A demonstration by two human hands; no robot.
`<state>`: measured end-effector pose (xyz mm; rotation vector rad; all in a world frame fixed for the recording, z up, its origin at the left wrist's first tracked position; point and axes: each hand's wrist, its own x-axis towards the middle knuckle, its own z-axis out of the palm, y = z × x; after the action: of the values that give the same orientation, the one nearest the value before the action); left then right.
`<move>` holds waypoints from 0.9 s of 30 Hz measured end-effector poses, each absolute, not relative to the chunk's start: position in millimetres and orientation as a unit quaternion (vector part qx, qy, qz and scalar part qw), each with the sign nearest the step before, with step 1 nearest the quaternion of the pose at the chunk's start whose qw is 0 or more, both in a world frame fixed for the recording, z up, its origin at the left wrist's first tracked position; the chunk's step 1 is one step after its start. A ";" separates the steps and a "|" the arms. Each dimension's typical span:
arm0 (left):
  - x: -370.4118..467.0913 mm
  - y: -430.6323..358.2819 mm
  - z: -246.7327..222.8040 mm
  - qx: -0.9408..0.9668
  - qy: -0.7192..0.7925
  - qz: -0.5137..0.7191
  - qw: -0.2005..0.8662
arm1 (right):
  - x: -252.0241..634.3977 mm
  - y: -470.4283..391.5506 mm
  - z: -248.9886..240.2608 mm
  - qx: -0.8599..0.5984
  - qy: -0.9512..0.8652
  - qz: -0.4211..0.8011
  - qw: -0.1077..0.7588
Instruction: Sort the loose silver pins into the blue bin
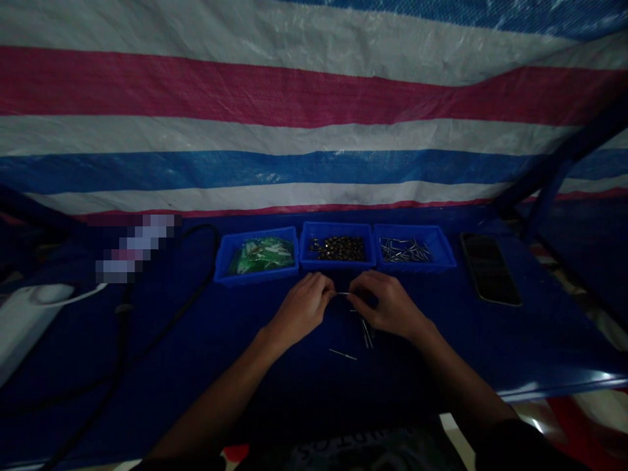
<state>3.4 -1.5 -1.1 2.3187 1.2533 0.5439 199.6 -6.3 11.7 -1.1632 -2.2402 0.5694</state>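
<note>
Between the fingertips of my left hand [310, 301] and my right hand [385, 302] stretches a thin metal pin [342, 294]. Both hands pinch it, one at each end. Under my right hand lie several similar metal pins [366, 333], partly hidden by it. Closer to me, a single pin [343, 354] rests alone on the blue table [304, 386]. Just beyond my hands stand three blue bins in a row. The right bin [417, 267] has metal pins in it, the middle bin [338, 265] small shiny brownish pieces, and the left bin [258, 277] green and whitish pieces.
A dark phone [490, 268] lies right of the bins. On the left are a white device [29, 320], a black cable [122, 347] and a blurred-out item [140, 245]. Behind the table hangs a striped sheet [314, 98], with a blue frame bar [544, 196] at right.
</note>
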 end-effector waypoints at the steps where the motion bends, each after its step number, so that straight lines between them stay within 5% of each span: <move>1: 3.3 -1.1 -1.2 0.835 0.458 0.204 0.226 | 199.3 -6.3 11.4 -0.432 -0.833 0.208 0.276; 15: 3.5 1.1 -3.4 0.823 0.474 0.218 0.224 | 195.3 -5.8 5.9 -0.447 -0.838 0.222 0.223; 22: 5.8 -2.0 -1.7 0.819 0.466 0.229 0.245 | 203.6 -3.3 6.9 -0.440 -0.817 0.213 0.306; 27: 7.7 -5.2 -1.9 0.844 0.436 0.207 0.234 | 220.4 1.5 13.7 -0.527 -0.695 0.086 0.481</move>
<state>7.7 -5.2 -1.9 2.3181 1.1970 0.5672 220.4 1.5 13.7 -1.2845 -1.6959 0.2101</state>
